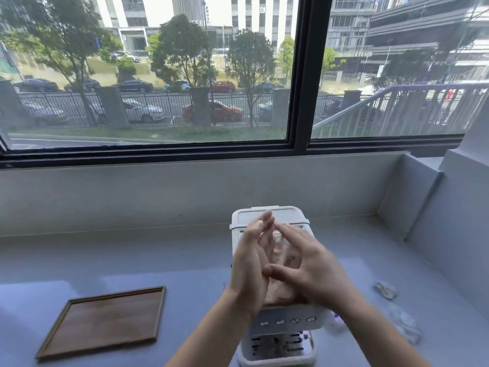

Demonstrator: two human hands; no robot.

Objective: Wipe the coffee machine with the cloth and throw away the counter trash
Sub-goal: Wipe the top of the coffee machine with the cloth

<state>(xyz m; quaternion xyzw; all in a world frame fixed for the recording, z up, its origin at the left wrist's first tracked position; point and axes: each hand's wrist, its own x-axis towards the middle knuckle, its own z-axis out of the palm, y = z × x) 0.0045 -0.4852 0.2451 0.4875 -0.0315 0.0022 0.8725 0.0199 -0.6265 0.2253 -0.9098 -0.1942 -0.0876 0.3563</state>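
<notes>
the cloth (280,290), judged limp and best bunched at its middle, is spread atop the machine (277,313) under the straight-fingered left hand (251,263) and right hand (312,268); trash (386,290) is seen on the desk (132,260).

white plastic coffee machine (275,317), wood tray (105,320) matt, counter (132,260) smooth, glossy

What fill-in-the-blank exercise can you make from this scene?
1. The tray lies to the ___ of the machine.
2. The cloth lies on ___ of the machine.
3. The trash sits on the counter to the machine's ___.
Missing words: left; top; right.
</notes>
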